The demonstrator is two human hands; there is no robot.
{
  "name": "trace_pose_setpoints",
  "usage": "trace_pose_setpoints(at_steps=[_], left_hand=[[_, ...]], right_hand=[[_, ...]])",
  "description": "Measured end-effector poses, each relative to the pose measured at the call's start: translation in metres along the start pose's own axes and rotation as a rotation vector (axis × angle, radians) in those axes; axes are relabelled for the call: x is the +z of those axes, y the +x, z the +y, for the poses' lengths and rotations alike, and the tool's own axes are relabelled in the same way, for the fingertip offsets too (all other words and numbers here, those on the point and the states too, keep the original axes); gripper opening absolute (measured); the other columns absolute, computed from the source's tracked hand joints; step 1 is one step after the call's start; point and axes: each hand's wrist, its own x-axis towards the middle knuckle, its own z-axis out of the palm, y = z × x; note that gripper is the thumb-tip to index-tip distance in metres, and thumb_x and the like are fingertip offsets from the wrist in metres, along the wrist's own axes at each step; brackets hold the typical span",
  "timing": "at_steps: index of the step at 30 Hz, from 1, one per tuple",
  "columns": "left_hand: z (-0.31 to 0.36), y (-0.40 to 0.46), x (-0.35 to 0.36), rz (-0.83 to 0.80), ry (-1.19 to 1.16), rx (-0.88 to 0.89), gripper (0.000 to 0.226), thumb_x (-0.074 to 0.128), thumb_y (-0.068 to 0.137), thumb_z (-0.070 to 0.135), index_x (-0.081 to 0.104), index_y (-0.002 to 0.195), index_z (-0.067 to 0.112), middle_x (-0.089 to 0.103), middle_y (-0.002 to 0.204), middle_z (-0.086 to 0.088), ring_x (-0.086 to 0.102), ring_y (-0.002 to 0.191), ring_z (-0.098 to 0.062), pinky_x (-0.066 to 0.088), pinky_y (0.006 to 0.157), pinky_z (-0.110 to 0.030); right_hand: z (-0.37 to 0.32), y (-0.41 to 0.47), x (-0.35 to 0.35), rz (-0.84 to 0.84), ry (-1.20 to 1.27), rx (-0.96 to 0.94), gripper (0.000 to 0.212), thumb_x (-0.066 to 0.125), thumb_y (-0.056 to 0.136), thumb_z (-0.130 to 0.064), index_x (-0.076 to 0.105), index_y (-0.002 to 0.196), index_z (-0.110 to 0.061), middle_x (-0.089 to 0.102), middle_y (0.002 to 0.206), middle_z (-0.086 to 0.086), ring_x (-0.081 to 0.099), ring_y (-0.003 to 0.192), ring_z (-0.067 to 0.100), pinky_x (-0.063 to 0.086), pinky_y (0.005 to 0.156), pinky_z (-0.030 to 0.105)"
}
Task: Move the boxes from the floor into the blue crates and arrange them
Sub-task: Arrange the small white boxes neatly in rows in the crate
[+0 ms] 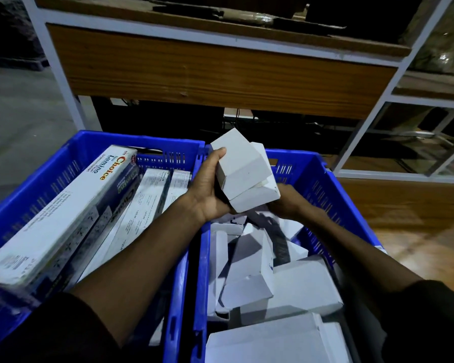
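Two blue crates stand side by side. The left crate (50, 163) holds long white boxes, the topmost printed "Choice Lumino" (63, 210). Several small white boxes (281, 289) lie jumbled in the right crate (323, 179). My left hand (207, 187) grips a stack of small white boxes (243, 171) above the far end of the right crate, thumb on the top box. My right hand (286, 199) is under the stack's lower right side, its fingers hidden behind the boxes.
A white metal rack with wooden shelves (220, 72) stands right behind the crates. A second rack (417, 121) is at the right. Grey floor (21, 113) lies to the left and wooden flooring (417, 210) to the right of the crates.
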Motion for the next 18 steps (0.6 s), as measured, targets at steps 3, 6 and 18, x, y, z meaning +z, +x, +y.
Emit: trace_pose_setpoints(at_steps=[3, 6, 18], left_hand=[[0.0, -0.001, -0.002, -0.031, 0.003, -0.004, 0.054, 0.054, 0.09, 0.059, 0.062, 0.131, 0.024, 0.071, 0.097, -0.01, 0.065, 0.087, -0.028, 0.054, 0.076, -0.039], [-0.001, 0.001, -0.003, -0.041, 0.001, 0.008, 0.054, 0.054, 0.091, 0.059, 0.062, 0.131, 0.024, 0.072, 0.097, -0.01, 0.066, 0.088, -0.027, 0.053, 0.081, -0.041], [-0.001, 0.008, -0.005, -0.004, 0.077, -0.014, 0.043, 0.057, 0.088, 0.058, 0.066, 0.116, 0.026, 0.07, 0.098, -0.008, 0.064, 0.091, -0.027, 0.048, 0.087, -0.042]], right_hand=[[0.016, 0.005, 0.017, -0.183, -0.307, 0.138, 0.059, 0.062, 0.086, -0.04, 0.043, 0.139, -0.024, 0.04, 0.138, 0.017, 0.044, 0.121, 0.043, 0.044, 0.102, 0.057], [0.016, 0.006, 0.024, -0.09, -0.384, 0.095, 0.062, 0.065, 0.084, -0.039, 0.042, 0.139, -0.021, 0.032, 0.138, 0.016, 0.037, 0.124, 0.043, 0.043, 0.101, 0.057], [-0.006, -0.003, 0.023, -0.523, -0.167, 0.051, 0.036, 0.05, 0.1, -0.027, 0.063, 0.127, -0.007, 0.067, 0.119, 0.011, 0.064, 0.107, 0.032, 0.054, 0.093, 0.041]])
